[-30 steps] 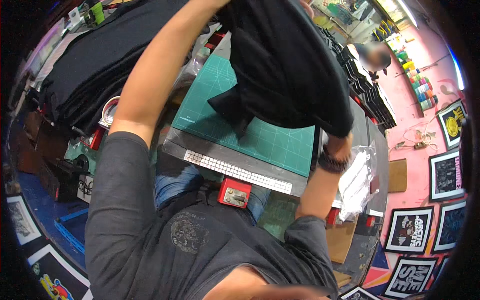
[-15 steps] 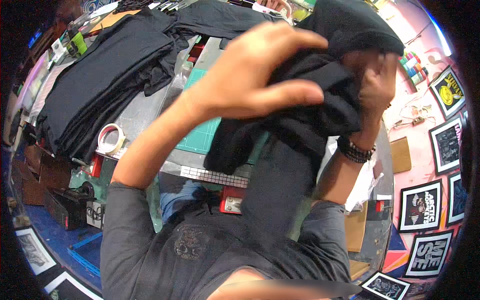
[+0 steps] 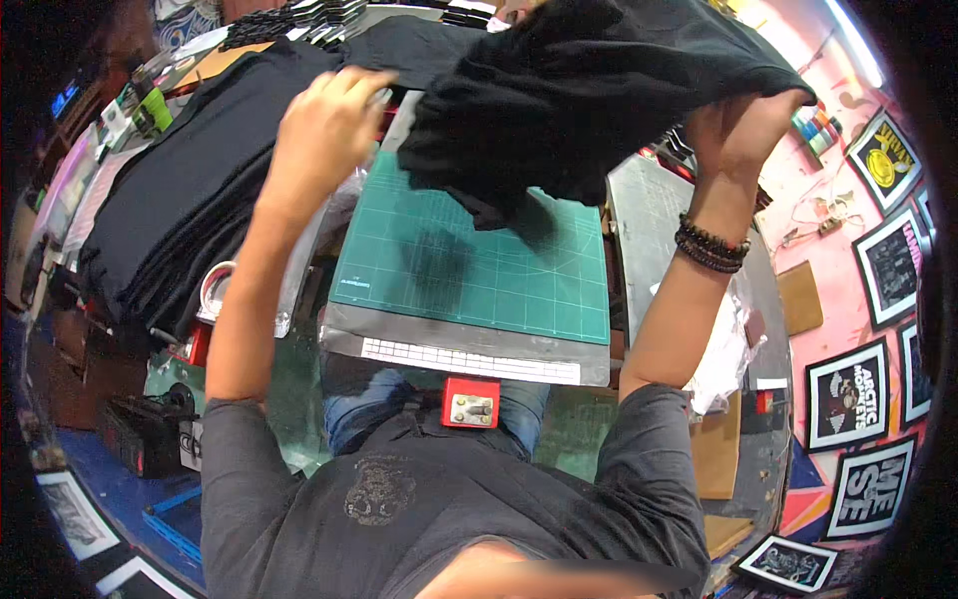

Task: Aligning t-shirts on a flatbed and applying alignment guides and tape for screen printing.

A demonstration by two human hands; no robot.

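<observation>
A black T-shirt (image 3: 569,110) hangs bunched in the air over the far part of a green cutting mat (image 3: 469,270). My right hand (image 3: 743,135) is closed on its right end, with the cloth draped over the fingers. My left hand (image 3: 329,135) is raised at the shirt's left, its fingers bent and apart from the thumb, with nothing visible in them. It overlaps a stack of folded black garments (image 3: 190,190) in the view. The mat lies on a grey board with a gridded white strip (image 3: 469,359) along its near edge.
A roll of tape (image 3: 216,290) lies left of the board, partly behind my left forearm. A red metal bracket (image 3: 470,402) juts out below the board toward me. Crumpled clear plastic (image 3: 726,349) and a dark bench are at the right. Framed prints (image 3: 846,394) line the pink wall.
The shirt has been lifted and swung away from me, uncovering the mat and the gridded strip. My left hand has moved left, away from the cloth. My right hand still holds the shirt.
</observation>
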